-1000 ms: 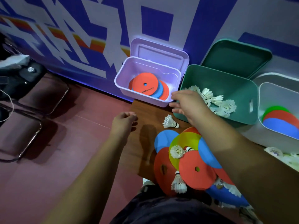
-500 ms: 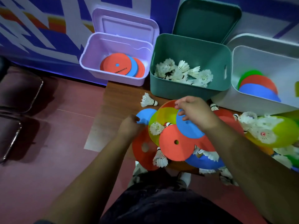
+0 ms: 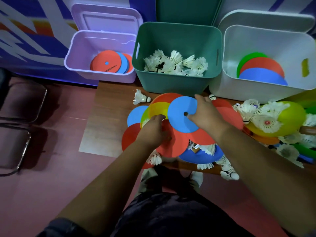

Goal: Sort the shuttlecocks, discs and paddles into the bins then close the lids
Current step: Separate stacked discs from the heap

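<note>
A brown wooden table (image 3: 102,120) stands on reddish floor (image 3: 42,177) by a blue-and-white wall (image 3: 25,31) at upper left. 3 open bins line the top: lilac bin (image 3: 102,76), green bin (image 3: 171,84), white bin (image 3: 248,89). At centre, the right hand (image 3: 206,115) pinches a blue disc (image 3: 179,122) atop the pile. The left hand (image 3: 153,130) rests on a red disc (image 3: 176,144); whether it grips is unclear.

Under the fingers (image 3: 200,100) a heap of discs (image 3: 172,144) lies on the tabletop (image 3: 109,103); beyond them the left bin (image 3: 102,76) holds more discs (image 3: 106,61), the middle bin (image 3: 171,84) shuttlecocks (image 3: 174,64), the right bin (image 3: 248,91) paddles (image 3: 261,69).
</note>
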`<action>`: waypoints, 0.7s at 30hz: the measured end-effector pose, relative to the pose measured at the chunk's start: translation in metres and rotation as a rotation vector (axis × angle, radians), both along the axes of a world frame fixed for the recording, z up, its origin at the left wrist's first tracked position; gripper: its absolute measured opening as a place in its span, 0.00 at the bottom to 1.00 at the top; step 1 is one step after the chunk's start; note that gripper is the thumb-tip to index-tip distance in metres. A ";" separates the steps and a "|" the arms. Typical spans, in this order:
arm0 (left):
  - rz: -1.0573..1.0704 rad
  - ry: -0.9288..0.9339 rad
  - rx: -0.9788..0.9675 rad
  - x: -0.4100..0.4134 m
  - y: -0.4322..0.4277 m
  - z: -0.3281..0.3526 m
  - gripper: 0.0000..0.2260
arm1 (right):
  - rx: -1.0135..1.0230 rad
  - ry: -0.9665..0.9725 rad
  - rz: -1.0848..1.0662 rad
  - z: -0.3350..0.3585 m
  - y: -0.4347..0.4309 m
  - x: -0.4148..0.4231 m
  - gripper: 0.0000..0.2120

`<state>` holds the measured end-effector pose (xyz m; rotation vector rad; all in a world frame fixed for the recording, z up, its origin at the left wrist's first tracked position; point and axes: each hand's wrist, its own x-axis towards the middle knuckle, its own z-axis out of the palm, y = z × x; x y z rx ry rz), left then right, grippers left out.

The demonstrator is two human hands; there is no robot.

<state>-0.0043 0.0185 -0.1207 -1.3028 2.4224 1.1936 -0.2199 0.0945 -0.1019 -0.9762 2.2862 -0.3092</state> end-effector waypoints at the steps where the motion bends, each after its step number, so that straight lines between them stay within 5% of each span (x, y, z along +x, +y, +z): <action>1: -0.018 -0.050 0.000 -0.006 0.001 -0.003 0.28 | 0.003 0.003 -0.001 -0.003 0.000 -0.002 0.43; 5: -0.105 -0.216 -0.074 -0.019 -0.001 -0.028 0.23 | 0.007 0.002 0.004 -0.013 0.003 -0.010 0.36; 14: -0.026 -0.118 -0.203 -0.025 0.000 -0.006 0.10 | -0.245 0.023 -0.051 -0.002 0.024 -0.025 0.19; 21: 0.013 -0.014 -0.147 -0.028 -0.007 0.025 0.08 | -0.363 -0.144 -0.088 0.029 0.048 -0.042 0.07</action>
